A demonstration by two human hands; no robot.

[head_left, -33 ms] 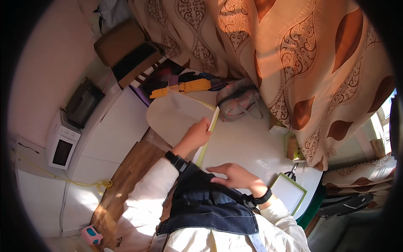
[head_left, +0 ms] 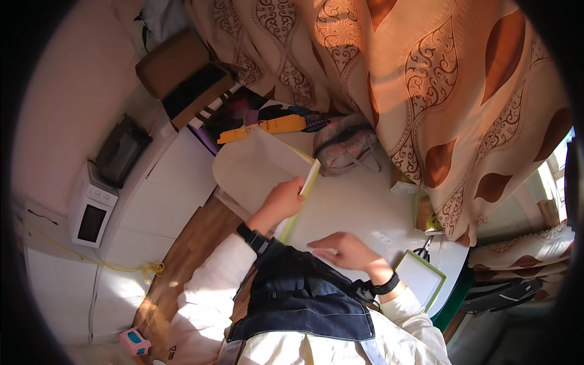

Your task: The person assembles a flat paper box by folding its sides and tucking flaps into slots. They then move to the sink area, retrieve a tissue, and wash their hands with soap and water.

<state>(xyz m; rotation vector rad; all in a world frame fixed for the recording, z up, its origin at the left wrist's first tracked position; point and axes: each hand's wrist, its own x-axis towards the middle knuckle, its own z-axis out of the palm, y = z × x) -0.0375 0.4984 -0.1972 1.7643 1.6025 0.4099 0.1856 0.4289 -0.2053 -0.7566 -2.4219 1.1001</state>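
Note:
My left hand (head_left: pixel 285 199) is closed on the edge of a shallow white box part with a yellow-green rim (head_left: pixel 309 184), held tilted above the table. Its pale inner face is turned to the left. To the right and nearer my body, my right hand (head_left: pixel 350 250) hovers in front of my dark apron, slightly blurred. Its index finger and thumb point left with a gap between them, and nothing shows in it. A second shallow green-rimmed box part with a white inside (head_left: pixel 420 281) lies by my right wrist. Black-handled scissors (head_left: pixel 424 248) are just beyond it.
On the white table (head_left: pixel 371 201) stand a grey-pink bag (head_left: pixel 345 149), a yellow strip-like package (head_left: pixel 261 128) and a small green-yellow box (head_left: pixel 427 213). An open brown carton (head_left: pixel 182 76) is at the far left. Patterned curtains (head_left: pixel 432 67) hang along the far edge.
The held box part has tilted a little, its right end shifting slightly right. My right hand has moved a little to the right. Everything on the table stays in place.

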